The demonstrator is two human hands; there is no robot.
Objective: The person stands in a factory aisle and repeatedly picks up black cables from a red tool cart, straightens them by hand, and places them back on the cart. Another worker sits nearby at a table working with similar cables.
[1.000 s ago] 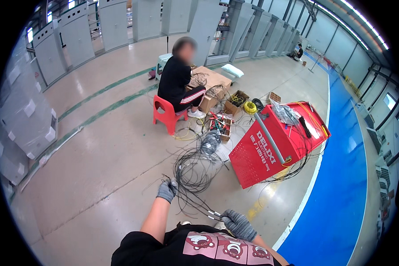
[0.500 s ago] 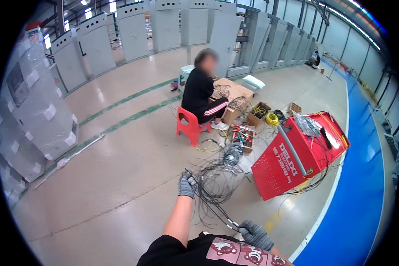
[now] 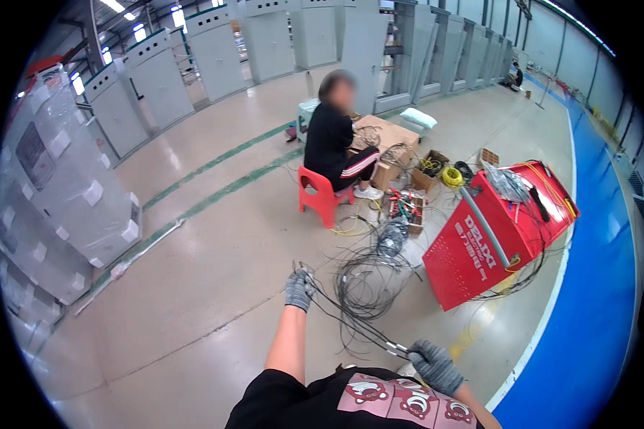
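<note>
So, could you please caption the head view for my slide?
Gloved left hand and right hand stretch black wires near a red tool cart.

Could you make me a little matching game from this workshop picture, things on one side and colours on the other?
Things:
1. stool the seated person sits on
2. gloves on the left hand and right hand
3. wire coil by the boxes
4. floor strip at the right

Colours:
a. yellow
b. blue
c. red
d. grey

Pairs: 1-c, 2-d, 3-a, 4-b
</note>
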